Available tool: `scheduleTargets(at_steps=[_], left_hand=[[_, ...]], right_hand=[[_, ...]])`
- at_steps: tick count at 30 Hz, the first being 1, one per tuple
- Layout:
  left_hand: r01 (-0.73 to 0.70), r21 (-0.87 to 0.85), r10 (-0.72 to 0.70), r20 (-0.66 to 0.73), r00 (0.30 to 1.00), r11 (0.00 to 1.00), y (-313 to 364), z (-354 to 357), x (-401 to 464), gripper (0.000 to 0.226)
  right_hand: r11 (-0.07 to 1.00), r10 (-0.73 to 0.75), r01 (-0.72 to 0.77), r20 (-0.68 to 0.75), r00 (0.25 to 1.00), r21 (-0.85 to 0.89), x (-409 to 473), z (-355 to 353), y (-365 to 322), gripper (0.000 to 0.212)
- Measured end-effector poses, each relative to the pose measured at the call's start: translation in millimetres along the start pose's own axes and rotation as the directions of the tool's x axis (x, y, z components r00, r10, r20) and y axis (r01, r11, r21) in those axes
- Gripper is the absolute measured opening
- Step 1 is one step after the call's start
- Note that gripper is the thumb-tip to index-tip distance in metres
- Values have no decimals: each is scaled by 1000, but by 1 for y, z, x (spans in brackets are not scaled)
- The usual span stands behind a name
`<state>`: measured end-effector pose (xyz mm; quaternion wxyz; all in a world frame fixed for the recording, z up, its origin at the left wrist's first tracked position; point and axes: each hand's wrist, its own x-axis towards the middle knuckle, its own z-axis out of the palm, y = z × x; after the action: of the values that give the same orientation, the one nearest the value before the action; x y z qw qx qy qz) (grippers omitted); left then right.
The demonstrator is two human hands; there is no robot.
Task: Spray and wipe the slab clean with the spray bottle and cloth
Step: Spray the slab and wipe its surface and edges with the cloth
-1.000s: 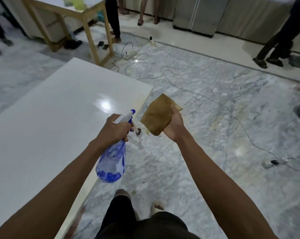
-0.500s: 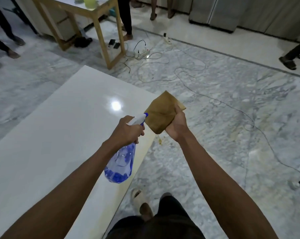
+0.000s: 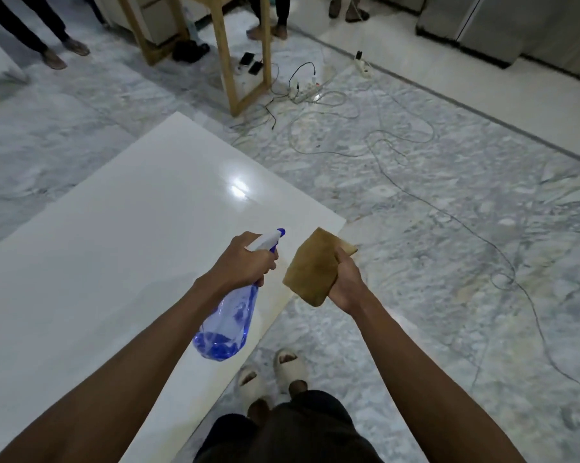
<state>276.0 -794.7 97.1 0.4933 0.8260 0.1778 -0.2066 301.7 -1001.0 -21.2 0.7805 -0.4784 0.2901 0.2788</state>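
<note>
Head view, looking down: left hand (image 3: 245,260) has its fingers wrapped tight around the neck of the spray bottle (image 3: 230,320), nozzle aimed far over the white slab (image 3: 108,248). Right hand (image 3: 347,284) pinches the folded brown cloth (image 3: 312,270) in closed fingers, held up just right of the bottle, above the slab's right edge and the marble floor (image 3: 432,262).

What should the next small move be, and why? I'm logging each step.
Probably squeeze the trigger: the left hand holds the spray bottle with its nozzle aimed over the white slab, while the right hand holds the brown cloth clear of it.
</note>
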Motion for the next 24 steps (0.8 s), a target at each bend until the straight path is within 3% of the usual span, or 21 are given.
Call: scheduleTargets(at_steps=[4, 7, 9, 11, 13, 15, 16, 18, 21, 24], left_hand=[[30, -18, -30, -15, 999, 999, 2, 9, 16, 38], [68, -67, -70, -27, 997, 995, 0, 10, 27, 45], [76, -67, -78, -37, 996, 995, -4, 8, 32, 37], [88, -55, -91, -55, 994, 995, -9, 6, 35, 27], [103, -48, -106, -72, 992, 994, -13, 4, 37, 29], [123, -50, -127, -83, 988, 991, -19, 1, 38, 32], [136, -56, -141, -87, 986, 989, -24, 0, 38, 30], [152, -51, -156, -102, 983, 987, -39, -2, 39, 18], [169, -26, -171, -127, 977, 985, -63, -7, 38, 11], [152, -29, -155, -127, 980, 988, -82, -12, 30, 11]], right_hand=[[978, 63, -77, -77, 995, -196, 22, -23, -2, 55], [863, -153, 46, -173, 973, -503, 35, -13, -43, 49], [657, -386, 198, -99, 917, -728, 54, -4, -70, 48], [366, -540, 234, -1, 842, -901, 90, 1, -84, 49], [53, -645, 81, 28, 764, -995, 136, 3, -79, 51], [-183, -669, -138, 20, 743, -973, 181, 11, -54, 55], [-229, -638, -171, 16, 770, -958, 199, 15, -38, 57], [-204, -594, -135, 13, 805, -970, 226, 18, -9, 59], [-292, -633, -89, 123, 764, -952, 230, 10, 8, 59], [-173, -701, -37, 97, 707, -984, 226, 13, 13, 54]])
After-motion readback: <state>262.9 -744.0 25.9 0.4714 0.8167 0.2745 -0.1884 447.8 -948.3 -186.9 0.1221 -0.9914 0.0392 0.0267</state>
